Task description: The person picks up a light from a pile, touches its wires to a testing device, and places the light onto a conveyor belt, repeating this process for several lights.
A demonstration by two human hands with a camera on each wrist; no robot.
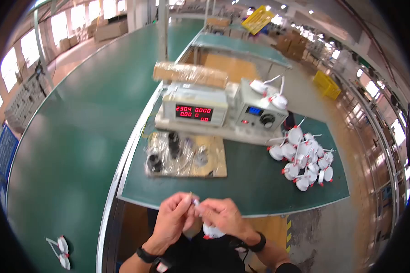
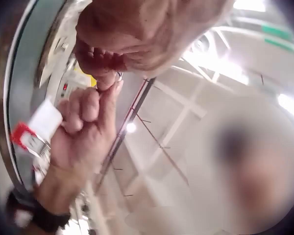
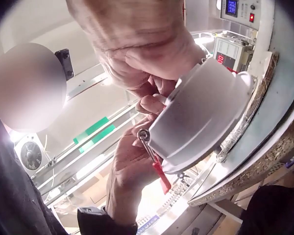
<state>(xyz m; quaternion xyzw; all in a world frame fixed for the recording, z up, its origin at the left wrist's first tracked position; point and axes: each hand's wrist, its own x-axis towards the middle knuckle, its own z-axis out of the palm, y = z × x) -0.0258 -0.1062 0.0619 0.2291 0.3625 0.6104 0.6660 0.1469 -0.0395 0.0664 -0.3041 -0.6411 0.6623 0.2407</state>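
Both hands meet over the near edge of the bench in the head view. My left hand [image 1: 173, 217] pinches a thin wire end [image 1: 195, 202] between thumb and forefinger. Beside it, my right hand [image 1: 224, 218] pinches the same small piece from the other side, its fingers curled in. Under the right hand hangs a round white downlight [image 1: 212, 231], large in the right wrist view as a white housing [image 3: 201, 112] with a spring clip in a red sleeve [image 3: 161, 177]. The fingers mostly hide the wire.
A pile of white downlights [image 1: 305, 157] lies on the bench at right. Behind stand a meter with red digits [image 1: 195, 112] and a grey box with a knob [image 1: 259, 113]. A board [image 1: 216, 157] with black fittings lies ahead. More downlights [image 1: 64, 252] rest on the green belt.
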